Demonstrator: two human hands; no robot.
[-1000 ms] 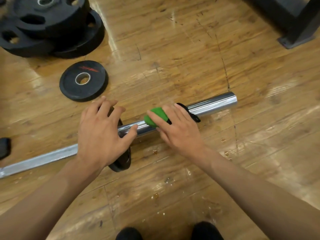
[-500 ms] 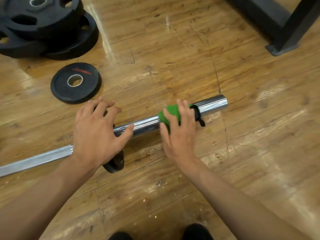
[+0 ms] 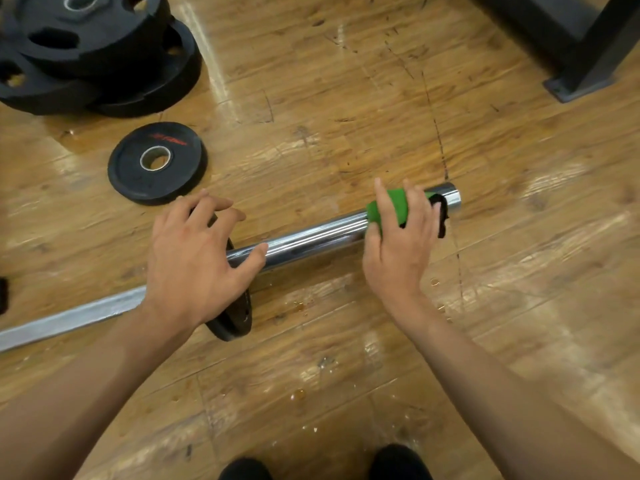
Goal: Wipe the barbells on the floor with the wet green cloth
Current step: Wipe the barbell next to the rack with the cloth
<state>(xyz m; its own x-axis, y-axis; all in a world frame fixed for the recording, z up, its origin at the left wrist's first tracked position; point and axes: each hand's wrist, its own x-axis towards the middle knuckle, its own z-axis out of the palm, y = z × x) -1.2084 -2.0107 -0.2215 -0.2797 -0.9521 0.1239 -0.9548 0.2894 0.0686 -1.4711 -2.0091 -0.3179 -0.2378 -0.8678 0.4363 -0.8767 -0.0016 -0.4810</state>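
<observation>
Wipe step is live. The long chrome steel barbell [image 3: 311,239] lies on the worn wooden floor [image 3: 346,98], running from 8 o'clock to 2 o'clock across the view. The wet green cloth [image 3: 391,206] sits at approx 2 o'clock from centre, draped over the thick sleeve just short of its end cap. The right hand [image 3: 398,244] is on top of it, fingers laid over the cloth and curling round the sleeve w/ the thumb on the near side. That's a grip on cloth and bar together.

The left hand [image 3: 194,258] is at 9 o'clock, fingers spread and relaxed on the small black rubber plate [image 3: 232,320] mounted on the bar, thumb tip touching the sleeve. It braces, gripping nothing.

A loose black rubber plate with a steel-ringed hole [image 3: 156,164] lies at 10 o'clock, and a stack of big black plates [image 3: 86,53] at 11. Water drops [image 3: 299,394] dot the boards at 6.

My read: the sleeve end is nearly covered. The next move prob calls for a firm squeeze and a pull back toward 8 o'clock, w/ the left hand stopping any roll. The thin shaft beyond the plate looks unwiped, tho I can't be sure.
</observation>
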